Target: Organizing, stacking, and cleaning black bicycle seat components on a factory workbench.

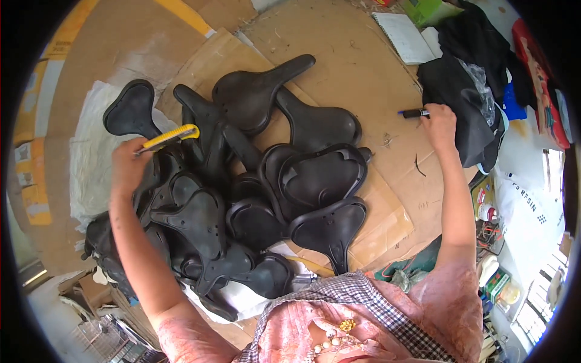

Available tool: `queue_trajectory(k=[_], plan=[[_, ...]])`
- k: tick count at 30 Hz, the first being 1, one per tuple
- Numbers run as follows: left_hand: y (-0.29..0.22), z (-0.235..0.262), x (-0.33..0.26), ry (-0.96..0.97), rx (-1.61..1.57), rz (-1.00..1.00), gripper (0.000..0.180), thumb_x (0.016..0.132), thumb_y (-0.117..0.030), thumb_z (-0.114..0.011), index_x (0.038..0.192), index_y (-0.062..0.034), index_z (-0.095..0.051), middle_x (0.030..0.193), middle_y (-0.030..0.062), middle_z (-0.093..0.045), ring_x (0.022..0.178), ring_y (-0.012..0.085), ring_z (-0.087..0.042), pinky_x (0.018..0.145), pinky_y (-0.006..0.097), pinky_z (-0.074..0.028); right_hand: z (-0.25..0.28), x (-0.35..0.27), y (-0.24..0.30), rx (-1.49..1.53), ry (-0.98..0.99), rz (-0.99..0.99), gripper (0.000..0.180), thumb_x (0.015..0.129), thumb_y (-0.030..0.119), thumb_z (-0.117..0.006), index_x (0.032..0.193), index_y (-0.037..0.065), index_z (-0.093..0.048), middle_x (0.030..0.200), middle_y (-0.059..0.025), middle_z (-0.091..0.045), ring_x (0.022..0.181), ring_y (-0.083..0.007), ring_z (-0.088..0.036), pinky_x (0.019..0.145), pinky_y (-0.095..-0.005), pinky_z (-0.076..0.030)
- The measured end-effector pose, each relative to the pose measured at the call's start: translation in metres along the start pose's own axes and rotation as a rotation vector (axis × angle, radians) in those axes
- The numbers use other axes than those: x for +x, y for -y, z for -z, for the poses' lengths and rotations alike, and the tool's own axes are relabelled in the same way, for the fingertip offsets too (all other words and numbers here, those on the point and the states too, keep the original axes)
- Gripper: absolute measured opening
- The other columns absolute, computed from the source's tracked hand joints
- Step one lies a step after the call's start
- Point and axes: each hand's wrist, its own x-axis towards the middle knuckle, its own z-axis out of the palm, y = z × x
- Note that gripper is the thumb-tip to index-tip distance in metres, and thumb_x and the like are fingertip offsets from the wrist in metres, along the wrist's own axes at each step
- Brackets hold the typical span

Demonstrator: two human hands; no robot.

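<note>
A heap of black bicycle saddles (pixel 324 175) covers the left and middle of the cardboard-covered table. My left hand (pixel 128 160) reaches over the heap's left side, closed on a yellow utility knife (pixel 172 138) that points right. Just beyond that hand lies a single saddle (pixel 130 109) with its wide end away from me. On the right, well apart from the heap, my right hand (pixel 440 124) is closed around a black marker pen (pixel 415 113), whose blue end points left. Some saddles show their hollow undersides; others are partly buried.
Black sheet material (pixel 457 103) is piled at the table's right edge, beside a spiral notebook (pixel 407 37). White cloth or plastic (pixel 97 163) lies under the heap's left side. A white printed sack (pixel 526 212) stands at the right, near bottles (pixel 501 285). Yellow-marked cartons (pixel 33 181) line the far left.
</note>
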Motion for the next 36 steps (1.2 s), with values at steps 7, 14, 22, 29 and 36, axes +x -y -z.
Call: queue_trajectory(k=[7,14,22,29,36], plan=[[-0.157,0.067,0.043,-0.477,0.000,-0.494,0.041,0.079,-0.008,-0.070,0.117,-0.0019,-0.059,0.100,0.0080,-0.064,0.092,0.0164,-0.060,0.085,0.028,-0.046,0.033,-0.046,0.044,0.059,-0.069,-0.075,0.026,0.081,0.017,-0.063,0.103,0.005,-0.058,0.097,-0.0172,-0.063,0.093,-0.0341,-0.059,0.076,-0.0456,-0.049],[-0.089,0.092,-0.050,-0.387,-0.422,-0.043,0.040,0.086,-0.019,-0.067,0.121,-0.0019,-0.058,0.108,0.0042,-0.064,0.098,0.0112,-0.058,0.087,0.025,-0.045,0.054,-0.225,0.164,0.487,0.512,0.285,0.027,0.083,0.026,-0.064,0.095,0.002,-0.059,0.080,-0.0194,-0.063,0.078,-0.0356,-0.062,0.069,-0.0457,-0.049],[-0.030,-0.016,-0.307,-0.479,-0.800,0.491,0.023,0.087,-0.015,-0.063,0.106,-0.0015,-0.063,0.092,0.0019,-0.062,0.080,0.0105,-0.057,0.072,0.023,-0.043,0.010,-0.203,0.199,0.863,0.061,0.011,0.050,0.084,0.022,-0.065,0.127,0.003,-0.047,0.106,-0.0201,-0.061,0.095,-0.0346,-0.061,0.081,-0.0378,-0.050],[-0.070,-0.075,-0.374,-0.273,-0.924,0.588,0.031,0.083,-0.012,-0.067,0.110,0.0017,-0.061,0.099,0.0062,-0.066,0.090,0.0124,-0.061,0.080,0.026,-0.048,0.003,-0.085,0.228,0.541,-0.317,0.317,0.054,0.080,0.025,-0.066,0.125,0.000,-0.050,0.118,-0.0238,-0.056,0.104,-0.0407,-0.055,0.089,-0.0440,-0.045],[-0.036,-0.086,-0.475,-0.493,-0.856,0.805,0.031,0.083,-0.013,-0.067,0.110,0.0016,-0.061,0.096,0.0072,-0.067,0.087,0.0136,-0.061,0.078,0.026,-0.049,-0.003,-0.009,0.247,0.918,0.311,0.005,0.046,0.075,0.014,-0.069,0.118,0.000,-0.058,0.091,-0.0109,-0.065,0.077,-0.0175,-0.059,0.075,-0.0301,-0.049]])
